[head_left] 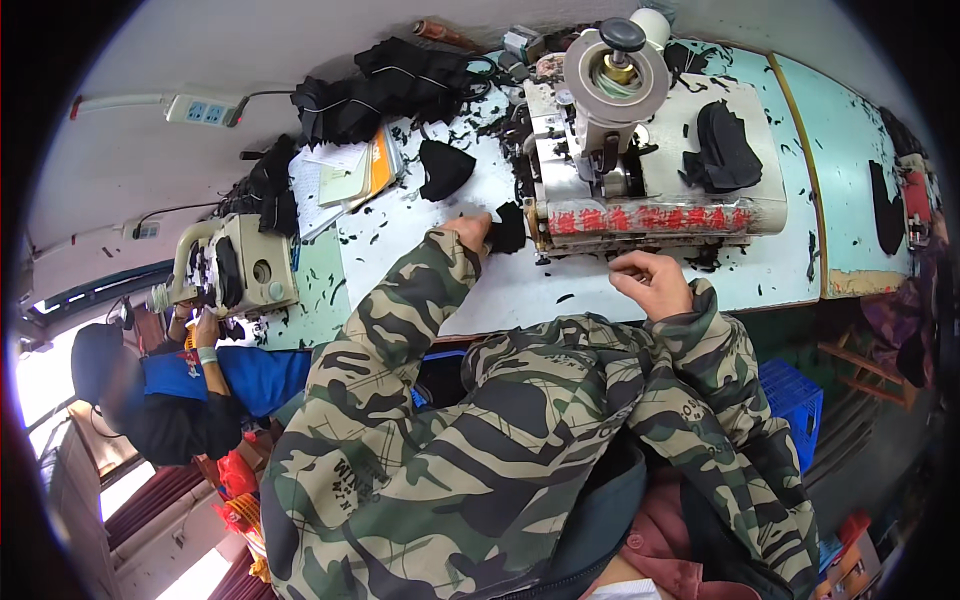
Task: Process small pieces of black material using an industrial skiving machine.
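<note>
My left hand [470,233] is closed at the edge of a small black fabric piece [509,228], which lies by the left end of a pale industrial machine [665,170]. Just in front of the machine's lower edge, my right hand [655,286] hangs with its fingers curled in and nothing visible in them. The machine carries a round head with a black knob [622,36] and a red-marked front strip. On top of it rests a stack of black cut pieces [724,147]. Another black piece [445,170] lies flat beyond my left hand.
Black scraps litter the pale worktable [500,305]. Papers and notebooks [350,175] and a black fabric heap [385,90] lie at the back left. A co-worker [190,390] sits left at a beige machine [240,262]. A blue crate [795,405] stands below right.
</note>
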Action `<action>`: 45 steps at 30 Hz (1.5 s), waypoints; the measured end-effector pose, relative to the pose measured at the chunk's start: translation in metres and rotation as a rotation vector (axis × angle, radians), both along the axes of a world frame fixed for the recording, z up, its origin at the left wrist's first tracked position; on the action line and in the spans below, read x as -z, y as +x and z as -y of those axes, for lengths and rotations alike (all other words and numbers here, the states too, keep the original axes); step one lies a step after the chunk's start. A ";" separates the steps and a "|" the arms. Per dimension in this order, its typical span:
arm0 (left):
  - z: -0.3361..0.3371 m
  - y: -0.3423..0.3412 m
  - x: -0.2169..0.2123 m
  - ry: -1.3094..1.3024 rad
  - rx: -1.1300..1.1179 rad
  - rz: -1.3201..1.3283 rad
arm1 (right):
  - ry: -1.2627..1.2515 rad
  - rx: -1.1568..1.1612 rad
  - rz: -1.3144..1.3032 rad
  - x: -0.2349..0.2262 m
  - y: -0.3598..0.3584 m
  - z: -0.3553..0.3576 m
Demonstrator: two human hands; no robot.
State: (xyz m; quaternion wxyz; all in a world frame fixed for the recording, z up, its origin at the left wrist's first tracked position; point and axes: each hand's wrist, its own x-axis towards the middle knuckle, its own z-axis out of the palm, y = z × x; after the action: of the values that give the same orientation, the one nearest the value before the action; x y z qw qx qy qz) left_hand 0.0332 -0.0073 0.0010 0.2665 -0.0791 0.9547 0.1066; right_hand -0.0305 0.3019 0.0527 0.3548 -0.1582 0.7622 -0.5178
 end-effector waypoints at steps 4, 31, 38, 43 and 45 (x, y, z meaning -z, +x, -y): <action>0.003 -0.011 -0.021 0.377 0.128 0.099 | -0.169 -0.144 0.137 0.002 0.001 -0.005; -0.072 -0.100 -0.096 0.962 -0.540 0.325 | 0.151 0.135 -0.452 -0.045 -0.050 0.037; -0.088 -0.091 -0.101 1.044 -0.649 0.279 | 0.113 0.179 -0.371 -0.025 -0.054 0.032; -0.086 -0.088 -0.104 0.907 -0.541 0.229 | 0.173 0.278 -0.385 -0.034 -0.049 0.037; -0.081 -0.084 -0.104 0.981 -0.603 0.233 | 0.159 0.253 -0.405 -0.030 -0.054 0.039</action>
State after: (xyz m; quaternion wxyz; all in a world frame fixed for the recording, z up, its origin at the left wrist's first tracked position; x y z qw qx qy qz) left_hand -0.0507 0.0734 0.1049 0.3332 -0.2258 0.6934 0.5977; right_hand -0.0848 0.2630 0.0830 0.1386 -0.1337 0.8699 -0.4541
